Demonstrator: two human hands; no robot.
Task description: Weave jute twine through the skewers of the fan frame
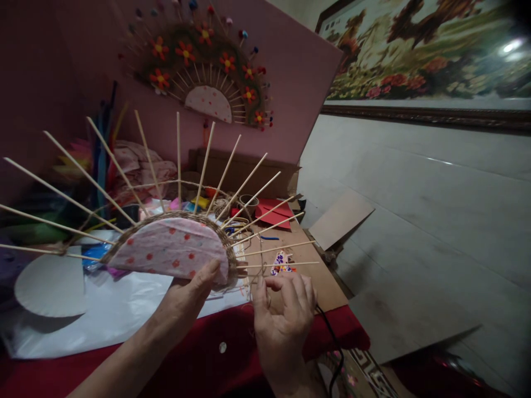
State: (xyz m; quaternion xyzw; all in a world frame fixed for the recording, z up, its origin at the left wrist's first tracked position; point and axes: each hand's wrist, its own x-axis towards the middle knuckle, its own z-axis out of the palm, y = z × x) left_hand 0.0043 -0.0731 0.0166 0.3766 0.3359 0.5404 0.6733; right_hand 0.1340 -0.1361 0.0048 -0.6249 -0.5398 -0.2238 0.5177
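Note:
In the head view, my left hand (194, 287) grips a half-round fan craft (166, 246) by its lower right edge, thumb on the front. Its face is pale pink with red dots, and brown twine is woven along the curved rim. Several thin wooden sticks (178, 155) radiate outward from it. My right hand (286, 309) is closed in a pinch just right of the fan's lower corner, holding a strand of twine (262, 262). Another stretch of the twine runs loosely behind the sticks. The left fingers are hidden behind the fan.
A finished flowered fan (207, 102) hangs on the pink board behind. The table holds red paper (274, 214), a tape roll (249, 202), a white half-disc (50, 284), clear plastic (103, 315) and a cardboard sheet (323, 287). A black cable (337, 342) hangs at the front edge.

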